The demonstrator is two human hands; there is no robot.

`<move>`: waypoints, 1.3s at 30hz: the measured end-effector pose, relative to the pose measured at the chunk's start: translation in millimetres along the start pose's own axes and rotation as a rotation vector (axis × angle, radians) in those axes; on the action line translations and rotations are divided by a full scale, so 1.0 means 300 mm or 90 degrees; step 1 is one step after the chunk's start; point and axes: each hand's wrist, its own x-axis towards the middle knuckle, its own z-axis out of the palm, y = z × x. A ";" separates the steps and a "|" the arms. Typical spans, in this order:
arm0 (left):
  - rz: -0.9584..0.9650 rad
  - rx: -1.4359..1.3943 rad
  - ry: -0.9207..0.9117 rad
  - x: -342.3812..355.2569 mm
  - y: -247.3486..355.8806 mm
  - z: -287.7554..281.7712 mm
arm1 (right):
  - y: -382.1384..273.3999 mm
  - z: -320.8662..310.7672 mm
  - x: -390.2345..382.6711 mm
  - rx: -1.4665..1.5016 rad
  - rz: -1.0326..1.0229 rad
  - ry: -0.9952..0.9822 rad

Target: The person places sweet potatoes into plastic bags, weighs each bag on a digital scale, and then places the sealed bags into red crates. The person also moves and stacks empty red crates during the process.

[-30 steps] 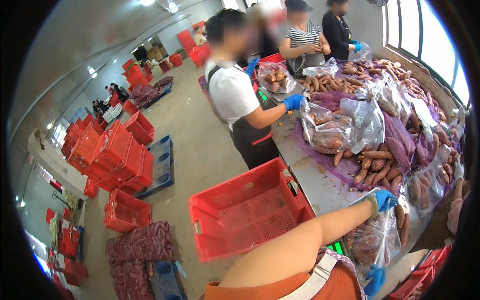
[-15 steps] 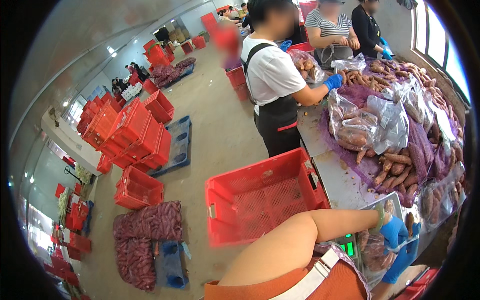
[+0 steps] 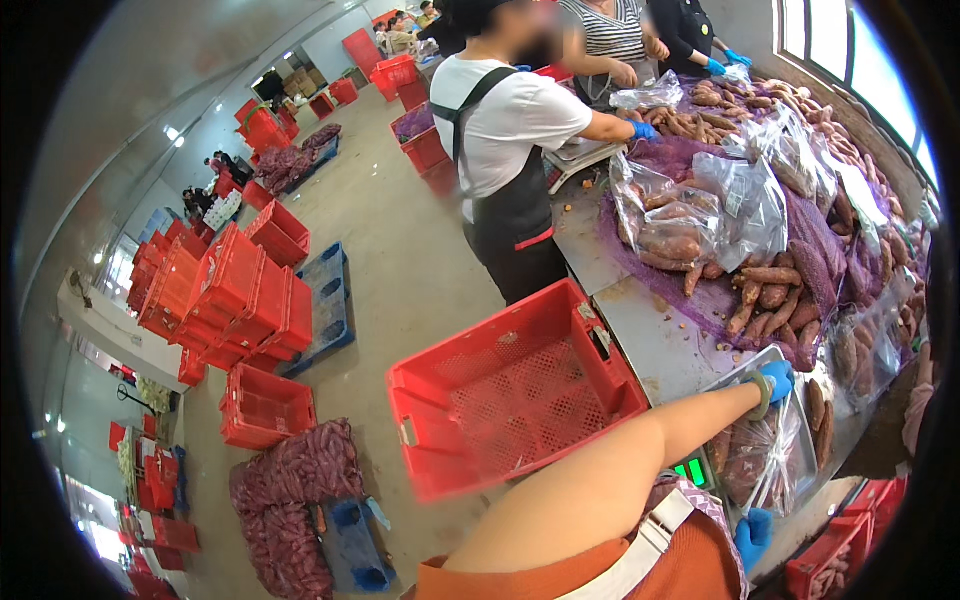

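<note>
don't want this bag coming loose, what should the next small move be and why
Probably ease the left hand and right hand slightly apart, to snug the top of the bag. Its clear plastic looks gathered, with pale strips stretched toward both hands, and the filled bag rests on the metal tray, so a gentle pull may tighten it.

Red crate (image 3: 490, 350): hard plastic, perforated, faint sheen
My left grip (image 3: 778, 380) and my right grip (image 3: 753, 538): thin blue gloves, smooth, rubbery-looking
Clear bag (image 3: 757, 468), right of the red crate: glossy plastic film, crinkled
Tray (image 3: 740, 372), right of the red crate: smooth, metal-looking
Desk (image 3: 635, 345), beside the red crate: smooth, dull grey metal look
Sweet potatoes (image 3: 770, 275): matt, rough skins
Purple netting (image 3: 815, 262): mesh
My orange clothing (image 3: 530, 578): matt cloth
</note>
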 end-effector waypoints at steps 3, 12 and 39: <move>0.242 0.142 -0.020 -0.091 0.078 -0.116 | -0.059 -0.003 -0.016 -0.015 -0.082 -0.074; 0.217 0.286 -0.111 -0.458 0.187 -0.072 | -0.329 0.148 0.035 0.065 0.014 0.332; -0.043 -0.436 -0.037 -0.632 0.163 -0.674 | -0.461 0.264 0.211 0.032 0.021 0.216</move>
